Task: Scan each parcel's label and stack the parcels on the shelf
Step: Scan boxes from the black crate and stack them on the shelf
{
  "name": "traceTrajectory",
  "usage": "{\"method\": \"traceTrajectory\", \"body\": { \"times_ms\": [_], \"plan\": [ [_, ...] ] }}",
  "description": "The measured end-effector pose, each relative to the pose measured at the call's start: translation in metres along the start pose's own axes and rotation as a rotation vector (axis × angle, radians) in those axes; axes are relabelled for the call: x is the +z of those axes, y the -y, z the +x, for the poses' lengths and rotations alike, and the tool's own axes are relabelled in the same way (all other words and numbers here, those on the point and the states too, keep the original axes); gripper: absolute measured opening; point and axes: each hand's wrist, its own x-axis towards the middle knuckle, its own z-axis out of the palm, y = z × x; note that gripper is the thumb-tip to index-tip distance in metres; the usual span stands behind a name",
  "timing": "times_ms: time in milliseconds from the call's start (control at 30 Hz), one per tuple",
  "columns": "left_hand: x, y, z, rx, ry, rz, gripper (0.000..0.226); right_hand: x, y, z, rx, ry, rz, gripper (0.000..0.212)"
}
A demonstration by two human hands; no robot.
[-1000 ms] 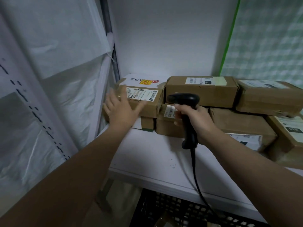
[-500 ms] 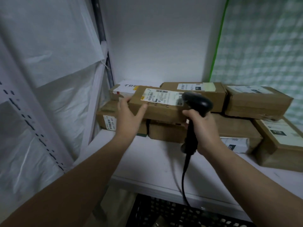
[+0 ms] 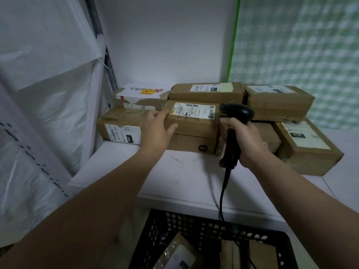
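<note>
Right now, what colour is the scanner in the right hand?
Black. The scanner, held by the right hand, shows best in the head view.

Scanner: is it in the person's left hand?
No, the right hand grips the black scanner by its handle, while the left hand holds the end of a labelled parcel.
</note>
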Motion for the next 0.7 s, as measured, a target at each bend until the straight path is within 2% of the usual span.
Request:
{"method": "traceTrajectory", "body": {
  "times_ms": [133,300,400,467,567,700],
  "plan": [
    [-0.004,-0.006,-0.054,0.095,0.018,-0.082,0.04,-0.017,0.006,-0.05,0.063,0.133,-0.094,0.005],
    [0.015,0.026,-0.166,0.295,0.061,-0.074,0.033,-0.043,-0.03,-0.126,0.257,0.334,-0.377,0.01],
    [0.037,0.062,-0.231,0.202,0.143,-0.041,0.03,-0.053,-0.077,-0.162,0.353,0.417,-0.462,0.007],
    [0.052,0.087,-0.27,0.116,0.267,0.011,0.033,-0.058,-0.114,-0.177,0.421,0.428,-0.499,0.008],
    [0.064,0.116,-0.312,0.003,0.489,0.098,0.04,-0.066,-0.17,-0.187,0.52,0.393,-0.556,0.012],
    [0.09,0.152,-0.328,-0.112,0.686,0.264,0.047,-0.07,-0.225,-0.185,0.624,0.313,-0.588,0.013]
  ]
}}
